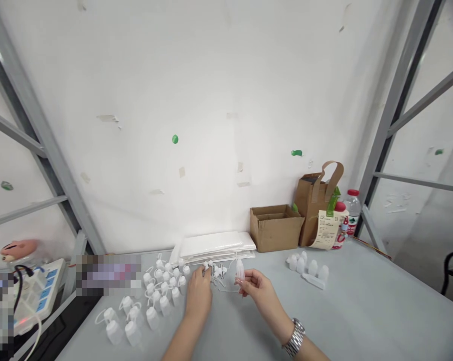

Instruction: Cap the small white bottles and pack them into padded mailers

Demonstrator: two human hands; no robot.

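Observation:
My right hand [258, 287], with a metal watch on its wrist, pinches a small clear plastic bottle [240, 271] upright above the grey table [361, 311]. My left hand [198, 296] rests palm down, its fingertips closed on a small white cap piece [206, 267] among a few loose caps [218, 272]. To its left stands a cluster of several small white bottles with tethered caps [162, 288]. More of them stand nearer the table's left front [124, 323].
A stack of white plastic bags [214, 245] lies against the wall. An open cardboard box [275, 228], a brown paper bag [316, 200] and a water bottle [352, 210] stand at the back right. Several white bottles [309, 265] sit right of my hands. A power strip [38, 296] is at far left.

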